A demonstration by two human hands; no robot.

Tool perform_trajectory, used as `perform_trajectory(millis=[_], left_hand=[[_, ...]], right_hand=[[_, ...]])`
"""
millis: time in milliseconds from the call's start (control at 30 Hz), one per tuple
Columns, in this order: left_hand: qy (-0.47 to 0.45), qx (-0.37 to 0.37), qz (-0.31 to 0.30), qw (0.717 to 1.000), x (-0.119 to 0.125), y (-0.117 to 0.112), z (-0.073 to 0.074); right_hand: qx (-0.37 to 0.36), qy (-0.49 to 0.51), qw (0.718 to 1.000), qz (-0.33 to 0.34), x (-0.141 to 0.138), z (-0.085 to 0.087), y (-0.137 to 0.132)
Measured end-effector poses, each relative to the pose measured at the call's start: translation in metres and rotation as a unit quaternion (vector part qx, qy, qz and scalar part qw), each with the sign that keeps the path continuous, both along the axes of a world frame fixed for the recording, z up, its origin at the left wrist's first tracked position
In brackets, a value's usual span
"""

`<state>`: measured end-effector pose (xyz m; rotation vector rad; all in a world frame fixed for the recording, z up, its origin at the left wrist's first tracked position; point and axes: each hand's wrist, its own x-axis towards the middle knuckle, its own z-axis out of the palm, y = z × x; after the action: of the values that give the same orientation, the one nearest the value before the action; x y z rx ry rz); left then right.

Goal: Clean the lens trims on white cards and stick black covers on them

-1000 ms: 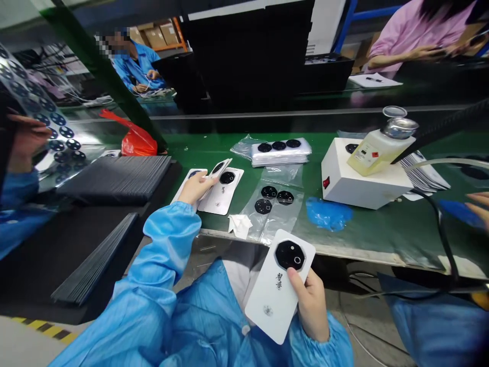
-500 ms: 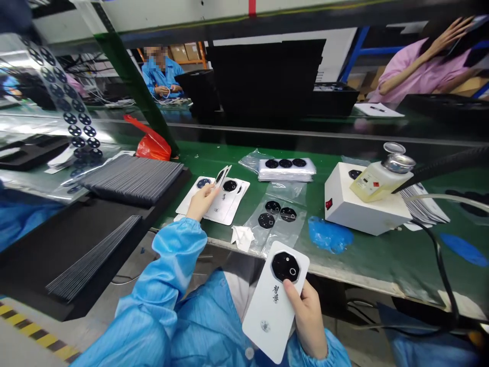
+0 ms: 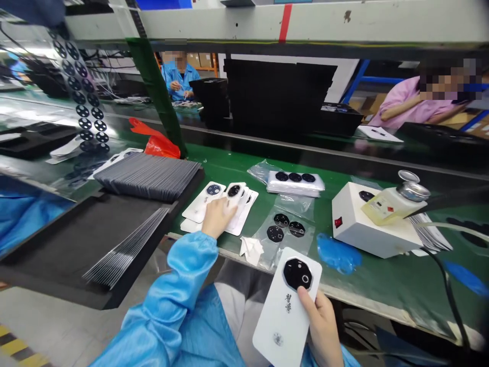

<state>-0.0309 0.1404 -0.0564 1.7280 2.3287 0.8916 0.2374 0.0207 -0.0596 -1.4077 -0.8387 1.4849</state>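
Clock read from the worker's seat, 12 straight ahead. Right hand point(image 3: 323, 323) closed on a white panel point(image 3: 280, 326), off the counter's near edge at 1 o'clock, thumb just below its black disc. Left hand point(image 3: 217, 218), between 11 and 12, holds a second panel point(image 3: 237, 192) tilted above a loose pile of panels point(image 3: 200, 205) on the green counter point(image 3: 229, 165).

Containers. Black tray point(image 3: 72, 257), 10 o'clock: a thick row of grey sheets point(image 3: 148, 176) at its far end, a thin fanned bundle point(image 3: 126, 250) at the near side. Red bag point(image 3: 162, 147), 11: contents hidden from me. Clear film point(image 3: 301, 245), 12 to 1: three black discs point(image 3: 275, 233); I cannot tell whether inside or on top. Behind it, a packet point(image 3: 294, 187) showing three discs in a row. Bottle point(image 3: 384, 211), 1 to 2: pale yellow liquid, metal top, standing on a white box point(image 3: 370, 242). Blue bag point(image 3: 338, 253) lies crumpled just beside the box, contents unclear.
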Motion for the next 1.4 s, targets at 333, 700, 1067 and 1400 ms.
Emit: perform_trajectory(millis=[333, 700, 1067, 1400], left_hand=[[0.095, 0.051, -0.055, 0.993, 0.006, -0.019, -0.012], [0.032, 0.008, -0.181, 0.983, -0.01, -0.04, -0.005], [-0.029, -0.003, -0.188, 0.982, -0.011, -0.038, 0.003], [0.034, 0.053, -0.076, 0.995, -0.039, -0.035, 0.001]], right_hand=[[0.162, -0.111, 0.972, 0.131, -0.056, 0.052, 0.129], [0.088, -0.132, 0.975, 0.154, -0.093, 0.02, 0.184], [0.026, -0.097, 0.978, 0.182, -0.1, 0.02, 0.186], [0.208, -0.36, 0.889, 0.193, -0.115, 0.021, 0.183]])
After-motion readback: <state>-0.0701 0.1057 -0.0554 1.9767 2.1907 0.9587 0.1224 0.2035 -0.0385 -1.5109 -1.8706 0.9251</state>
